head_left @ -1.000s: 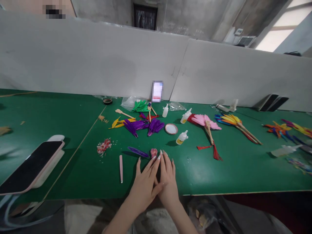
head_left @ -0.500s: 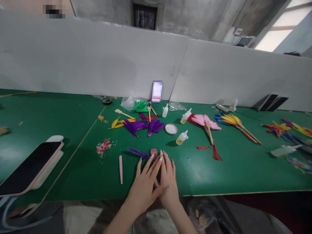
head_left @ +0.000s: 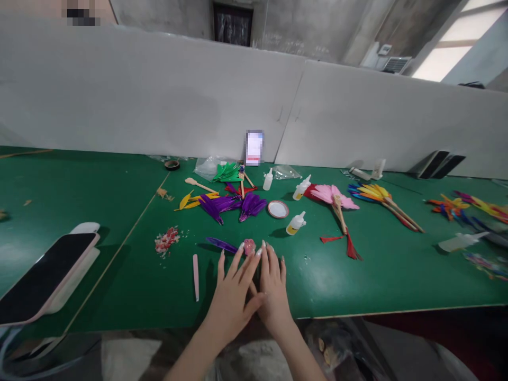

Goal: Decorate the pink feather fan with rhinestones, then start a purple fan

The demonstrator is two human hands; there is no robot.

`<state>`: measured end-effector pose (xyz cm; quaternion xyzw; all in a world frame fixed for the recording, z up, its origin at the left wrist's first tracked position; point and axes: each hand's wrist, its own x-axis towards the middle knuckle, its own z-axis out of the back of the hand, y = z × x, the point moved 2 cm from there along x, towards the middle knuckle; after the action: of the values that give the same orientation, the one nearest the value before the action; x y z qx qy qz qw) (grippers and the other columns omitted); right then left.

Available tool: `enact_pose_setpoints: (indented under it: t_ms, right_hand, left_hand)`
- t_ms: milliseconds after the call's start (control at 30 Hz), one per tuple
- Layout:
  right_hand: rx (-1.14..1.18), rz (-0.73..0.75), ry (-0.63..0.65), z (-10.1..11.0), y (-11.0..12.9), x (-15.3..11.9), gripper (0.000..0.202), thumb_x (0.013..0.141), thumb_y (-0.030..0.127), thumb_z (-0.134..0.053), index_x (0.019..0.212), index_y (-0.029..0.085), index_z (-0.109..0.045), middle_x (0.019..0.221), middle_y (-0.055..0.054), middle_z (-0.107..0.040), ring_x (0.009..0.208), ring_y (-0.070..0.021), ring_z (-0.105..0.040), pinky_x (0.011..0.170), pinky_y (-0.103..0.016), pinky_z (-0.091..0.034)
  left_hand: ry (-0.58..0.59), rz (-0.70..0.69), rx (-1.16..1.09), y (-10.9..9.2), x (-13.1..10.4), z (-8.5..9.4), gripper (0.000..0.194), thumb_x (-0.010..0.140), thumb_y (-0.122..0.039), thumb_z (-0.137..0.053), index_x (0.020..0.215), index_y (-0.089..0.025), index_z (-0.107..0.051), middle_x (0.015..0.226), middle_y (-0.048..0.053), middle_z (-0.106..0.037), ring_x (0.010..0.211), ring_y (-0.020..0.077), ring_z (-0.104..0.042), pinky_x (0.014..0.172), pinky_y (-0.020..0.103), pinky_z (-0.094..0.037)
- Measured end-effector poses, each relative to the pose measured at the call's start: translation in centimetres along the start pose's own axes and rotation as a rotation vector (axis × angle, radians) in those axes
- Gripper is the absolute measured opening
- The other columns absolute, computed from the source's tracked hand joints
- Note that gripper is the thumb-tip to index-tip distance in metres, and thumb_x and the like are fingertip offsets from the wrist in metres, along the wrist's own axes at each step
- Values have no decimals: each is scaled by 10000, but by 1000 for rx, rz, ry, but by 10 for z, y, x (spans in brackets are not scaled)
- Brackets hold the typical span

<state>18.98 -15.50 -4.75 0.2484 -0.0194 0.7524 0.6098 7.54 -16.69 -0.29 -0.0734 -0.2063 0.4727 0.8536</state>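
My left hand (head_left: 234, 291) lies palm down near the table's front edge, fingers spread, its fingertips beside a small pink flower-shaped piece (head_left: 249, 246). Close against it on the right, my right hand (head_left: 273, 283) rests with fingers extended; the left thumb overlaps it. Nothing shows in either hand, though the undersides are hidden. A single purple feather (head_left: 221, 244) points left from the fingertips. Pink tweezers (head_left: 196, 278) lie left of my hands. Beyond are purple feather bundles (head_left: 253, 205), a small white dish (head_left: 278, 209) and a glue bottle (head_left: 296, 223).
A phone (head_left: 254, 147) leans on the white partition (head_left: 159, 95). Red and white bits (head_left: 166, 241) are heaped on the green table (head_left: 130, 296). A pink feather fan (head_left: 335, 197) and a yellow-blue one (head_left: 379, 194) lie right. A large black-screened device (head_left: 50, 272) sits at left.
My left hand has shifted slightly left and its fingers are spread wider, showing more of the pink piece. The left thumb has drawn back a little across my right hand. The view moved slightly.
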Motion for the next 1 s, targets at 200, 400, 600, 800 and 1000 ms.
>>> enact_pose_setpoints:
  t_ms: [200, 400, 600, 800, 1000]
  right_hand:
    - [95, -66, 30, 6, 6, 14, 704, 895, 478, -384, 1441, 132, -106, 1396, -179, -371, 1306, -290, -316, 1043, -542, -242]
    - [313, -121, 87, 13, 3, 29, 644, 908, 455, -361, 1431, 158, -130, 1419, -165, -327, 1336, -267, -262, 1060, -551, -219]
    - [551, -66, 181, 21, 2, 103, 318, 868, 344, -482, 1138, 192, -556, 1119, -83, -629, 1097, -231, -549, 1085, -539, -154]
    - [759, -88, 294, -12, 16, 151, 205, 812, 245, -551, 967, 155, -652, 795, -59, -693, 724, -171, -644, 691, -281, -506]
    - [872, -113, 256, -16, 16, 148, 318, 776, 392, -618, 988, 160, -664, 800, -44, -695, 729, -170, -636, 705, -285, -498]
  left_hand:
    - [-357, 364, -138, 52, 23, 45, 400, 894, -329, -403, 1278, -225, -448, 1306, 72, -527, 1319, 255, -323, 1081, 497, -226]
    - [-253, 670, -306, 142, 51, 70, 355, 847, -313, -455, 1180, -199, -500, 1049, 78, -667, 919, 226, -633, 793, 365, -488]
    - [-151, 774, -108, 174, 95, 47, 533, 803, -321, -537, 1277, -116, -404, 1136, 190, -584, 972, 294, -608, 778, 380, -474]
    - [-238, 764, -250, 187, 106, 25, 668, 731, -195, -608, 1338, -137, -335, 824, 65, -614, 800, 227, -622, 778, 354, -465]
    - [-539, 745, -745, 174, 99, 41, 482, 677, -405, -674, 1084, -164, -581, 816, 19, -583, 514, 80, -518, 488, 204, -408]
